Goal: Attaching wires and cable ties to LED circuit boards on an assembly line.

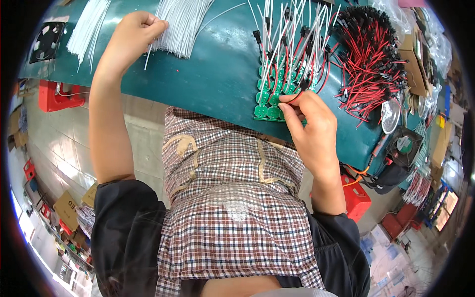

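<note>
My left hand (138,34) pinches at the left edge of a thick bundle of white wires (180,29); one wire end hangs below its fingers. My right hand (314,121) is closed at the near edge of a panel of small round green circuit boards (262,110). Between its thumb and forefinger runs a red and black wire lead (295,97). White wires and red and black leads with black connectors stand up from the boards. The fingers partly cover the panel's near right corner.
A second white wire bundle (89,27) lies at the far left beside a black fan (47,42). A large heap of red and black leads (368,59) lies right of the panel. A soldering iron (380,146) and another fan (404,145) are at the right edge of the green table (213,84).
</note>
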Available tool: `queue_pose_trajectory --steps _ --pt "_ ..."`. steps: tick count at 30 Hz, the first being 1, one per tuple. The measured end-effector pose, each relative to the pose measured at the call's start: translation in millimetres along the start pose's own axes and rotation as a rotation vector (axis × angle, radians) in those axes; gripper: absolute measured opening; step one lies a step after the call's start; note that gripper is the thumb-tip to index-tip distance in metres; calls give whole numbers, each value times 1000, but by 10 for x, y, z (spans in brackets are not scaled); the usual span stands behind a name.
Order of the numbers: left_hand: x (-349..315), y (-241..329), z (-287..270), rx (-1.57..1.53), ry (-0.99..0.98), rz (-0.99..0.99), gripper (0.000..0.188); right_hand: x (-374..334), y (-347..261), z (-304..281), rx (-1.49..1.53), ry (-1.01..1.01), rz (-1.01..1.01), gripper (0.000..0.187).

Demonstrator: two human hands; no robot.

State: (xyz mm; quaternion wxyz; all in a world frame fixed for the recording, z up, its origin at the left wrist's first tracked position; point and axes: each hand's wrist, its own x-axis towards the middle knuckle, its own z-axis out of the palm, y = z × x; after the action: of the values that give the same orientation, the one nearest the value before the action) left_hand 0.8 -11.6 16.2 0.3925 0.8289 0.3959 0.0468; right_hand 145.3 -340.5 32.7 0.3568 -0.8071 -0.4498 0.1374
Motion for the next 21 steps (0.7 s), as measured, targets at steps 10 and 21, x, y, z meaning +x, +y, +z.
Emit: queue_pose_trajectory --steps 10,21 --pt "-347 262 -123 -254 76 -61 34 -31 45 95 -22 100 -1 17" --pt "-1174 687 611 -207 81 208 11 -67 72 65 -8 139 -19 13"
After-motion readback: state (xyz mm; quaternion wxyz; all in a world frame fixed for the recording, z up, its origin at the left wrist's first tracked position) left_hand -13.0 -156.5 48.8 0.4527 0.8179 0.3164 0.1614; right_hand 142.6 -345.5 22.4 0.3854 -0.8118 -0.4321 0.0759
